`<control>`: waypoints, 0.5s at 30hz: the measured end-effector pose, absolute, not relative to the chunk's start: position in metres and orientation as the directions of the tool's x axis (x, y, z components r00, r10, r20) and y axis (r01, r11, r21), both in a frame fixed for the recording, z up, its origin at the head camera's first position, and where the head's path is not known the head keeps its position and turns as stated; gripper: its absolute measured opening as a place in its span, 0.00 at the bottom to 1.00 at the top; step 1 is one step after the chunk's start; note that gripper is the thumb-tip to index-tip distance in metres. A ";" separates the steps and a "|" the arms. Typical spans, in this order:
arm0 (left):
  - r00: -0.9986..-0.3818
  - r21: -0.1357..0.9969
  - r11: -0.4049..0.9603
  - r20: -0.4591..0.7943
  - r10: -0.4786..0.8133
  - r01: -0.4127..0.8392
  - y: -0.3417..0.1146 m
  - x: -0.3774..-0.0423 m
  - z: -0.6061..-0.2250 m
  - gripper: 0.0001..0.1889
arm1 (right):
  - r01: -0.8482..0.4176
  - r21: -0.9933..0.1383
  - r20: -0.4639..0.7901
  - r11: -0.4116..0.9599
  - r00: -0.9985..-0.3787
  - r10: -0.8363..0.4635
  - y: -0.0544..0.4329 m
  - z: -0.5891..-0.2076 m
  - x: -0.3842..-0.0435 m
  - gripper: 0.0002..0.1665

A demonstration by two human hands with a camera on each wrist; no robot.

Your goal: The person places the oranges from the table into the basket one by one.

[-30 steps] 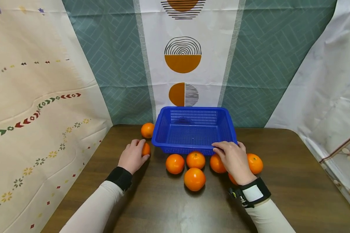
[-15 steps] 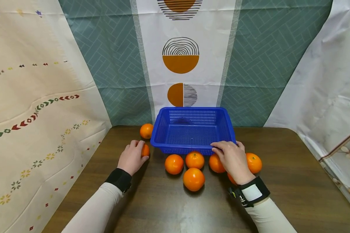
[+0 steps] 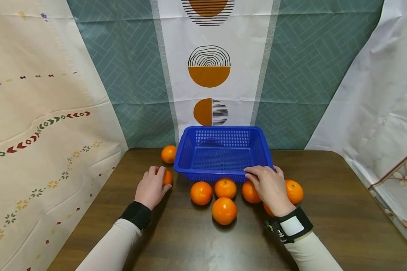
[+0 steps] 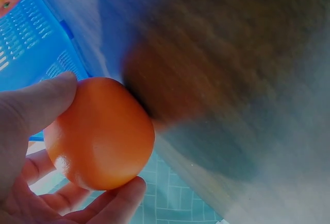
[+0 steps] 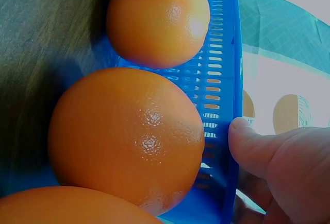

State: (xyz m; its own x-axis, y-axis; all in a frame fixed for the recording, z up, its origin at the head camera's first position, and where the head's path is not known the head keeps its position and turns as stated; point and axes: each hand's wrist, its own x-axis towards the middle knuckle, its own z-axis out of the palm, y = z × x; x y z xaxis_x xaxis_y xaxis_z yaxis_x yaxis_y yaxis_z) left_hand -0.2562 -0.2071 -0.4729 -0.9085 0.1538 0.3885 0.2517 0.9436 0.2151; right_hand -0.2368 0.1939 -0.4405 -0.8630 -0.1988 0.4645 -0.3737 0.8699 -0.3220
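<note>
My left hand [image 3: 150, 187] holds an orange [image 4: 103, 136] at the left of the table, thumb on one side and curled fingertips on the other. Just beyond it another orange [image 3: 169, 154] lies beside the blue plastic basket [image 3: 180, 168]. At the basket's front right my right hand [image 3: 268, 185] grips the rim, with the thumb [image 5: 252, 141] on the outer side and the fingers over the edge. Close under this hand lie oranges, one of them [image 5: 129, 141] large in the right wrist view and another [image 3: 294, 192] at its right.
In front of the basket several oranges sit on the brown wooden table [image 3: 190, 244], among them a near one [image 3: 224, 211] and one to the left [image 3: 201, 193]. Patterned cloth [image 3: 139, 75] hangs behind the table, with pale cloth on both sides.
</note>
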 end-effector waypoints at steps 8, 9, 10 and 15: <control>-0.930 0.237 0.944 0.339 0.143 0.231 -0.210 -0.257 -0.469 0.33 | -0.375 -0.321 0.463 0.870 -0.863 -0.202 0.194 -0.440 -0.237 0.13; -0.933 0.244 0.942 0.330 0.142 0.230 -0.211 -0.258 -0.468 0.33 | -0.375 -0.321 0.463 0.870 -0.863 -0.201 0.194 -0.440 -0.237 0.13; -0.937 0.252 0.941 0.321 0.141 0.228 -0.212 -0.259 -0.467 0.33 | -0.374 -0.320 0.462 0.870 -0.864 -0.201 0.194 -0.440 -0.237 0.13; -0.951 0.281 0.934 0.276 0.142 0.221 -0.217 -0.265 -0.466 0.35 | -0.370 -0.320 0.456 0.872 -0.867 -0.201 0.194 -0.439 -0.237 0.14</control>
